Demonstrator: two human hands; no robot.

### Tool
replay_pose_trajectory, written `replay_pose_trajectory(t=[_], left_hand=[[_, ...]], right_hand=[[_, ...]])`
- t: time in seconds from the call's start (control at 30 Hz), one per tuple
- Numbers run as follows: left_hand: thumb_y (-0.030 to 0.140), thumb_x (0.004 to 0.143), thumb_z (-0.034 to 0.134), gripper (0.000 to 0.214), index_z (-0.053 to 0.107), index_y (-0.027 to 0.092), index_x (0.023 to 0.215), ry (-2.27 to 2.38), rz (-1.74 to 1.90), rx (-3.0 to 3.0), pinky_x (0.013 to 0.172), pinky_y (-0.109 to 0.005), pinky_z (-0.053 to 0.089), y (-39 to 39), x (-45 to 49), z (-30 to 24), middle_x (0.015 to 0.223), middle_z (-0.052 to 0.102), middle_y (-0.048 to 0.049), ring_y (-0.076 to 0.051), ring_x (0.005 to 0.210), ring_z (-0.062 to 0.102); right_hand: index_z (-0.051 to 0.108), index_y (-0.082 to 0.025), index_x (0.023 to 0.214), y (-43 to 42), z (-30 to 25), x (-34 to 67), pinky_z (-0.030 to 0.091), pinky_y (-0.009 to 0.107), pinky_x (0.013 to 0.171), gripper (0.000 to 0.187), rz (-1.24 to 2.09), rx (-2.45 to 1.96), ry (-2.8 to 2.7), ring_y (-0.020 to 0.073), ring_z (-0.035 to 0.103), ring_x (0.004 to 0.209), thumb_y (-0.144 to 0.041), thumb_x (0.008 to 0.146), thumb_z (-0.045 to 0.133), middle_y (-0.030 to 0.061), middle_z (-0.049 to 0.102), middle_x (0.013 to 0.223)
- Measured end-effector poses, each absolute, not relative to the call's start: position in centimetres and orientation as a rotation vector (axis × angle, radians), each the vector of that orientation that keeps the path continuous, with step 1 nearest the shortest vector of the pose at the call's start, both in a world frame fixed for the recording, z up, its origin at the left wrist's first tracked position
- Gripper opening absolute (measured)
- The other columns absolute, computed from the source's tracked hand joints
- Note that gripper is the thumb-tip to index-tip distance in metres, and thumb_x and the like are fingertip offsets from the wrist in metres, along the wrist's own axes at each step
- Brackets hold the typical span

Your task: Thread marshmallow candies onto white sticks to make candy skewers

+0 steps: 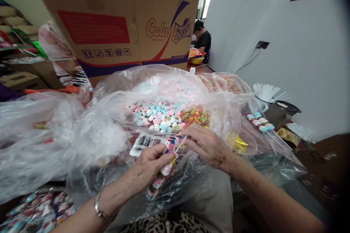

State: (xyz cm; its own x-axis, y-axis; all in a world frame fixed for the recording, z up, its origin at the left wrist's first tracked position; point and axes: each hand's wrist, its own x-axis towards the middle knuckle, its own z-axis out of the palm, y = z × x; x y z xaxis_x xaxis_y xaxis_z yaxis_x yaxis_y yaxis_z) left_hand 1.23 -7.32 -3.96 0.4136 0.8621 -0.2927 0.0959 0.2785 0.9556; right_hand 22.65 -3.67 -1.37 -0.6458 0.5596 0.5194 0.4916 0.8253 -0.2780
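Above the lap (218, 193), a bagged candy skewer (155, 188) slants down from the left hand (150, 162), which grips its neck; the contents are blurry, perhaps marshmallows. The right hand (206, 145) pinches the white stick (181, 144) near its top. Beyond lie pastel candies (157, 114) and orange gummies (195, 117), then a cardboard carton (133, 14).

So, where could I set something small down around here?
Probably the plastic-covered patch on the right, between the gold ties and the candy skewers, though I can't tell how firm it is underneath. The middle is crowded with pastel candies, gummies and both hands; crumpled plastic covers the left.
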Motion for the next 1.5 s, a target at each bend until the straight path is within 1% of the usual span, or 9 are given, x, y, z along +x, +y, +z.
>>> replay_pose_trajectory(t=[0.17,0.3,0.43,0.63,0.8,0.97,1.1,1.23,1.5], left_hand=[[0.056,0.080,0.065,0.040,0.057,0.019,0.066,1.128,0.797,1.252,0.042,-0.019,0.035,-7.3,1.4,-4.1,0.050,0.055,0.0048,-0.009,0.043,0.046],[0.054,0.083,0.061,0.037,0.059,0.020,0.067,1.238,0.870,1.289,0.038,-0.021,0.030,-7.0,1.4,-4.1,0.046,0.050,0.0061,-0.009,0.038,0.039],[0.038,0.081,0.067,0.025,0.062,0.020,0.066,1.228,1.058,1.451,0.049,-0.021,0.037,-6.3,1.8,-4.0,0.061,0.054,0.0036,-0.013,0.057,0.049],[0.051,0.080,0.071,0.036,0.058,0.018,0.072,0.997,0.957,1.090,0.051,-0.020,0.036,-6.4,1.9,-4.4,0.061,0.058,0.0032,-0.010,0.054,0.048],[0.040,0.074,0.079,0.031,0.060,0.015,0.069,0.852,0.926,0.850,0.049,-0.018,0.037,-7.0,1.6,-4.4,0.059,0.060,0.0030,-0.008,0.051,0.050],[0.026,0.068,0.075,0.017,0.061,0.016,0.068,0.846,0.764,0.723,0.047,-0.022,0.049,-6.7,1.6,-4.4,0.053,0.063,0.0009,-0.015,0.049,0.063],[0.021,0.067,0.066,0.011,0.068,0.012,0.073,0.803,0.549,0.716,0.031,-0.022,0.046,-6.0,1.1,-5.1,0.050,0.066,-0.0051,-0.020,0.039,0.064],[0.034,0.078,0.063,0.030,0.072,0.005,0.076,0.704,0.435,0.744,0.033,-0.017,0.045,-5.5,0.2,-5.6,0.066,0.075,-0.0187,-0.013,0.037,0.061],[0.043,0.073,0.078,0.032,0.066,0.013,0.070,0.662,0.370,0.801,0.028,-0.016,0.043,-5.8,-0.3,-4.7,0.058,0.067,-0.0042,-0.016,0.041,0.065]], right_hand=[[0.059,-0.017,0.082,-3.8,-1.8,21.7,0.044,0.028,0.073,0.031,0.371,-0.716,-2.423,0.0152,0.055,0.076,-0.027,0.102,0.038,0.0037,0.062,0.078],[0.055,-0.019,0.095,-4.6,-3.7,20.1,0.041,0.025,0.061,0.017,0.875,-1.002,-2.020,0.0123,0.050,0.066,-0.035,0.095,0.053,-0.0011,0.056,0.076],[0.054,-0.019,0.098,-5.6,-5.2,18.5,0.040,0.023,0.059,0.035,1.267,-1.095,-1.690,0.0118,0.049,0.068,-0.042,0.079,0.072,-0.0024,0.056,0.080],[0.056,-0.018,0.074,-6.4,-5.1,17.6,0.040,0.025,0.060,0.023,1.222,-1.129,-1.565,0.0121,0.047,0.066,-0.037,0.087,0.057,-0.0018,0.054,0.069],[0.056,-0.021,0.081,-6.5,-5.7,17.2,0.046,0.025,0.059,0.017,1.398,-0.959,-1.285,0.0123,0.054,0.061,-0.033,0.076,0.067,-0.0038,0.058,0.068],[0.058,-0.023,0.108,-6.1,-5.9,18.2,0.049,0.026,0.060,0.039,1.584,-0.811,-1.349,0.0123,0.057,0.064,-0.034,0.074,0.074,-0.0030,0.063,0.080],[0.065,-0.018,0.081,-5.6,-5.6,19.6,0.049,0.029,0.073,0.018,1.272,-0.800,-1.806,0.0148,0.060,0.074,-0.036,0.086,0.065,0.0008,0.065,0.076],[0.065,-0.019,0.083,-5.8,-5.5,19.9,0.048,0.027,0.075,0.021,0.945,-0.780,-2.003,0.0144,0.061,0.075,-0.030,0.095,0.051,0.0016,0.067,0.078],[0.060,-0.020,0.077,-7.2,-6.3,18.8,0.046,0.023,0.062,0.021,0.856,-1.041,-1.803,0.0132,0.058,0.065,-0.028,0.094,0.052,-0.0008,0.063,0.070]])
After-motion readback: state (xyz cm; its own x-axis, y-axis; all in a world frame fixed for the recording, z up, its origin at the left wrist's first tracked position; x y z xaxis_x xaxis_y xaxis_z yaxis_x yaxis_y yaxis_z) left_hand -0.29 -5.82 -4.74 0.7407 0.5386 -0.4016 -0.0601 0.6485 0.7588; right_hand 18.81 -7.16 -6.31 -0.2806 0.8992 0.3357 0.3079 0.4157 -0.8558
